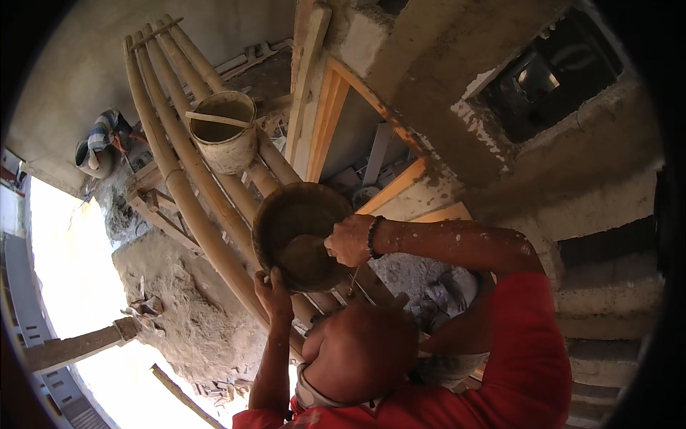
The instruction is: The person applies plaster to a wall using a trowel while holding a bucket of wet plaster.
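Note:
A round, mortar-stained basin (266, 218) rests on bamboo poles in front of me. My left hand (274, 294) grips its near left rim, thumb up along the wall. My right hand (350, 242), with a dark beaded bracelet at the wrist, is closed over the basin's right side. It holds a trowel (301, 250) whose rounded, mortar-smeared blade reaches down into the basin; the handle is hidden in my fist. Grey-brown wet material coats the inside of the basin. Pale splashes dot my right forearm.
Long bamboo poles (187, 187) form a scaffold platform. A stained bucket (227, 151) with a wooden stick across its top stands beyond the basin. To the right are an orange wooden frame (330, 118) and a plastered wall with an opening. Sandy rubble (182, 307) lies below left.

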Action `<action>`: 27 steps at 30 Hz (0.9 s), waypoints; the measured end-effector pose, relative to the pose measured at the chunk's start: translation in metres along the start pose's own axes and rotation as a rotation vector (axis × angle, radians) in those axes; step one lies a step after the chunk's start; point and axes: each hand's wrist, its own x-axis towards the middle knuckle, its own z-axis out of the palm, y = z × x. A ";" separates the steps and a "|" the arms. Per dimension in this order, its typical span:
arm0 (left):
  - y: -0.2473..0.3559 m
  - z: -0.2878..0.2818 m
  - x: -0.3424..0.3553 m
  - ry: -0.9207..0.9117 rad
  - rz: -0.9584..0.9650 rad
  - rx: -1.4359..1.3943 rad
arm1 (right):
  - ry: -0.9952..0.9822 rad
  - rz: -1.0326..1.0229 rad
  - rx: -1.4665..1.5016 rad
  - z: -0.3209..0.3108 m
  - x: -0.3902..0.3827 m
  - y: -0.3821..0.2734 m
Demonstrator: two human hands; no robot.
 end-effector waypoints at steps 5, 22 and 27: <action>0.044 -0.010 0.002 -0.183 -0.237 -0.068 | 0.307 0.067 -0.189 -0.015 0.026 0.015; 0.040 -0.020 0.035 -0.376 -0.410 0.037 | 0.056 -0.213 -0.536 -0.033 0.019 -0.011; 0.026 -0.022 0.047 -0.373 -0.511 -0.051 | 0.388 0.059 -0.564 -0.027 0.058 -0.010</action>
